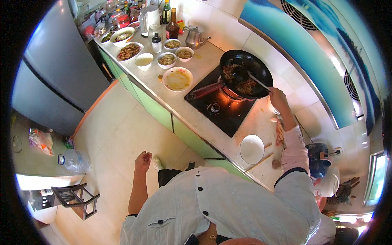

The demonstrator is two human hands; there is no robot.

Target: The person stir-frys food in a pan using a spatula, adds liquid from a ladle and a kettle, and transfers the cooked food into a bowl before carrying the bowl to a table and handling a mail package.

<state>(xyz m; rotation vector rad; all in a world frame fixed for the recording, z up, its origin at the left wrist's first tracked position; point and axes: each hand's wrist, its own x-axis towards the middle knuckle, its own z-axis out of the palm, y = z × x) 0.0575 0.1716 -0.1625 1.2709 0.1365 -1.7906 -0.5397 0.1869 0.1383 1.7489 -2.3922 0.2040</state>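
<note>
My right hand (pixel 278 97) grips the handle of a metal spatula (pixel 258 81), whose head is in a black wok (pixel 235 61). Browned, shredded-looking food (pixel 246 86) lies in the wok in two patches. The wok sits tilted over the glowing burner of a black cooktop (pixel 234 122), its reddish-brown handle (pixel 205 90) pointing left. My left hand (pixel 143 161) hangs low over the floor beside my body, fingers loosely curled and holding nothing.
A floral-rimmed bowl (pixel 177 89), small bowls of food, bottles and a metal teapot (pixel 194 38) stand left of the cooktop. Right of it are a white bowl (pixel 251 149) and chopsticks (pixel 259 162). A range hood (pixel 284 58) overhangs the back. A dark stool (pixel 76 200) stands lower left.
</note>
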